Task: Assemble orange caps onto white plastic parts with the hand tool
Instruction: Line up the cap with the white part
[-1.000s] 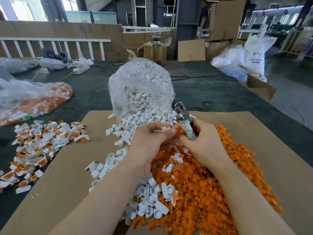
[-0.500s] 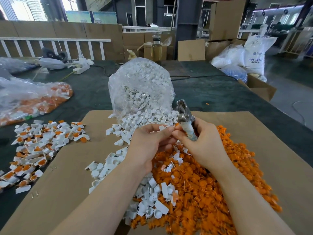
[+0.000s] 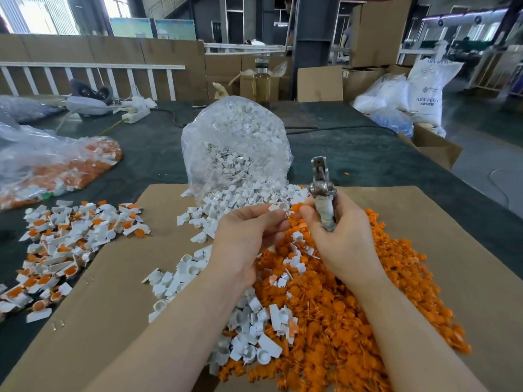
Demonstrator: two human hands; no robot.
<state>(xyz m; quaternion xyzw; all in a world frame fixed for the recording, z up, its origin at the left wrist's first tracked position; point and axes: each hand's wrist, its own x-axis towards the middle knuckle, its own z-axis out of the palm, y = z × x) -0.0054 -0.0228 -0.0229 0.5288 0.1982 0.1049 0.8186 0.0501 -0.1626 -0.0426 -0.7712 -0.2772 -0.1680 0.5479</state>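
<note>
Step in hand: judged to be pairing one orange cap (image 3: 297,207) with one white part (image 3: 280,206), held above the piles.
Left hand (image 3: 249,236): palm toward the camera, fingertips pinching the white part.
Right hand (image 3: 336,233): fist wrapped round the taped handle of the hand tool (image 3: 321,190), metal head upright; fingertips pinch the orange cap just beside the white part.
Next move: probably seating the cap squarely, then pressing with the tool.
Supplies: loose orange caps (image 3: 339,306) and white parts (image 3: 254,321) on cardboard (image 3: 99,306); finished pieces (image 3: 65,241) lie at left.

Bright, even daylight; source at 11 o'clock, windows (image 3: 42,15) blown out white. Shadows soft and faint. Mild sheen on clear plastic bag (image 3: 235,148). Wide-angle bending toward 3 and 9 o'clock. Centre sharp; far background slightly soft; forearms at 6 o'clock smeared.
</note>
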